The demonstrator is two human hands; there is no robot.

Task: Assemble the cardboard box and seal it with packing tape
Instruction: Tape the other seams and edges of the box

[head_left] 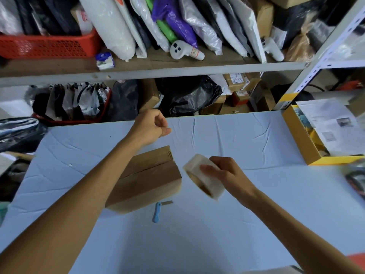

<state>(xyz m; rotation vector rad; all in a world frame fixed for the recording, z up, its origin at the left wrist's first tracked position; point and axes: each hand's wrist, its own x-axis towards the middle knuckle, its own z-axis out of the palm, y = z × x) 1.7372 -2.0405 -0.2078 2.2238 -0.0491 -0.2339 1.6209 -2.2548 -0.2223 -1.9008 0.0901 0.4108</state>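
A brown cardboard box (150, 178) lies on the pale blue table (237, 224), its top flaps folded together with a seam running along the middle. My left forearm crosses over its near left part. My right hand (227, 173) grips a roll of clear packing tape (205, 178), held in the air just right of the box. My left hand (152, 125) is raised beyond the box with thumb and fingers pinched together; whether a tape end is between them is too faint to tell.
A small blue-handled cutter (157, 212) lies on the table in front of the box. An open yellow carton (308, 143) with papers stands at the right edge. Shelves (158, 68) crammed with bags and parcels rise behind the table.
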